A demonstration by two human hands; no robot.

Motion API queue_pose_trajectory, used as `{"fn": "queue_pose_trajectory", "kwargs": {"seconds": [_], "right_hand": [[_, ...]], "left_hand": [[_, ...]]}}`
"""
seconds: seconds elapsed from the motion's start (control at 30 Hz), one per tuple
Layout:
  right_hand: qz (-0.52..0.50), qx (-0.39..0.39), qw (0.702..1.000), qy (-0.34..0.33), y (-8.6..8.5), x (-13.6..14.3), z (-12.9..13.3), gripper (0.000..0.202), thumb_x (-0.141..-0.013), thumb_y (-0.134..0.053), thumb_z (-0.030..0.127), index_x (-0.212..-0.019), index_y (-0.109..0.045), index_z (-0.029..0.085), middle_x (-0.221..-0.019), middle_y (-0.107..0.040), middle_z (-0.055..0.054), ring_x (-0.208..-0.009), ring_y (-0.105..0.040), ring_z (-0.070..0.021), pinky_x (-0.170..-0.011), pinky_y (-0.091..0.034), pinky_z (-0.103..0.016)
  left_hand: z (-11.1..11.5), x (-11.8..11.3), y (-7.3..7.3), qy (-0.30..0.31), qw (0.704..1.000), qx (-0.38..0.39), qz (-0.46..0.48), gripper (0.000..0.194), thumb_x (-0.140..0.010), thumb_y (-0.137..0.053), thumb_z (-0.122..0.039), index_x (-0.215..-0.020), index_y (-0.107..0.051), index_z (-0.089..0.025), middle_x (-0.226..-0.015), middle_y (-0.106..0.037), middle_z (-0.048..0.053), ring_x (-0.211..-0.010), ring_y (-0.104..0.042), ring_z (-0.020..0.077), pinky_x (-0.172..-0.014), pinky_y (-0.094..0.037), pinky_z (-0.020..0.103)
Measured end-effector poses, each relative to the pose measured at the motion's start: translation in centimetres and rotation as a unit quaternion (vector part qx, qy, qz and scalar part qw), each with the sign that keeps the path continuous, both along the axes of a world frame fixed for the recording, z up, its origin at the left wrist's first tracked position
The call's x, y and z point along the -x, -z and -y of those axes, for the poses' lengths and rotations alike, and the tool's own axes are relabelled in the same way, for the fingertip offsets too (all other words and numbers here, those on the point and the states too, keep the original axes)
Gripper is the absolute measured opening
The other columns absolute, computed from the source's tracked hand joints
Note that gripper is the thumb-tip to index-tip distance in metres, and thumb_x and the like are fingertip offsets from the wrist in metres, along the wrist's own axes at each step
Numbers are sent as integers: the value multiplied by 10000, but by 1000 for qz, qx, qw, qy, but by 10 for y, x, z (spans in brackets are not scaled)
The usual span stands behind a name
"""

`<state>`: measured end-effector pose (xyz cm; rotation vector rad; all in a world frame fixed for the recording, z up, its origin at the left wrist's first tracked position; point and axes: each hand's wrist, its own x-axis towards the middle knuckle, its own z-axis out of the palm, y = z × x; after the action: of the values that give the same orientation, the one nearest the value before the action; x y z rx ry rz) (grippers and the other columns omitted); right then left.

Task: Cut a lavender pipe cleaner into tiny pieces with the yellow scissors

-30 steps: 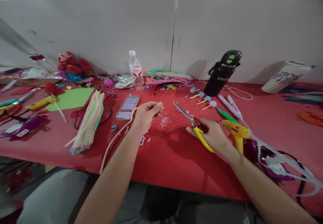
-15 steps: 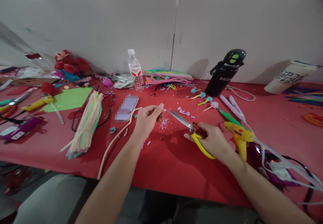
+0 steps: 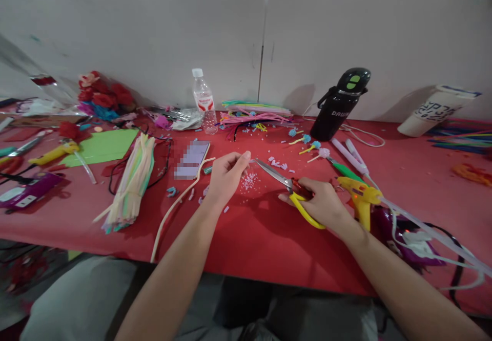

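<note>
My left hand (image 3: 229, 174) is closed in a pinch over the middle of the red table, on a tiny pale piece at its fingertips. My right hand (image 3: 321, 203) is wrapped round the handles of the yellow-handled scissors (image 3: 306, 212), whose blades point left, their tips close to the pinched piece. Under my left fingertips lies a pile of tiny pale bits (image 3: 249, 180). Short lilac pieces (image 3: 277, 163) lie just beyond the blades. A long cream stem (image 3: 172, 210) curves along the table left of my left hand.
A phone (image 3: 192, 160) and a stem bundle (image 3: 132, 187) lie left. A clear bottle (image 3: 205, 103) and black flask (image 3: 338, 106) stand behind. Right of my right hand is a yellow glue gun (image 3: 361, 197). Small pompom stems (image 3: 310, 144) lie before the flask.
The view has tilted down slightly, so the scene sits higher. The scissor tips are now nearer the left fingertips. Both hands keep their grips.
</note>
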<state>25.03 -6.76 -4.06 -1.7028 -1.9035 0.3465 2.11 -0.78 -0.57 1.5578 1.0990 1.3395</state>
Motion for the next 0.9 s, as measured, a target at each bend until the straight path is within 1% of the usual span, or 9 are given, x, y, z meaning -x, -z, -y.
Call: {"fn": "queue_pose_trajectory", "kwargs": {"seconds": [0.23, 0.47, 0.77, 0.9], "right_hand": [[0, 2, 1000, -11, -1, 0, 0, 410, -684, -674, 513, -611, -437, 187, -529, -361, 51, -528, -270, -91, -468, -261, -210], [2, 0, 1000, -17, -2, -1, -1, 466, -696, -644, 564, -581, -401, 183, -513, -357, 49, -517, -265, -86, -463, -249, -215], [-25, 0, 1000, -19, -5, 2, 2, 454, -687, -672, 536, -604, -394, 187, -534, -331, 55, -523, -277, -82, -452, -241, -208], [-23, -6, 999, -21, -3, 1, 1, 470, -695, -662, 550, -586, -390, 182, -537, -316, 52, -527, -278, -82, -454, -234, -211]], "left_hand": [[0, 1, 1, 3, 1000, 2, -9, 373, -851, -563, -410, -584, -537, -150, -538, -493, -14, -512, -446, 75, -502, -342, 210], [1, -1, 0, 23, 1000, 7, 7, 383, -849, -556, -434, -588, -534, -155, -537, -481, -14, -510, -432, 80, -508, -337, 215], [0, 0, 0, 31, 1000, 4, 1, 395, -865, -530, -445, -593, -527, -158, -534, -479, -16, -509, -433, 83, -516, -343, 221], [0, 1, 0, 30, 1000, 0, -9, 390, -865, -535, -439, -596, -528, -156, -552, -485, -14, -523, -440, 83, -524, -344, 222]]}}
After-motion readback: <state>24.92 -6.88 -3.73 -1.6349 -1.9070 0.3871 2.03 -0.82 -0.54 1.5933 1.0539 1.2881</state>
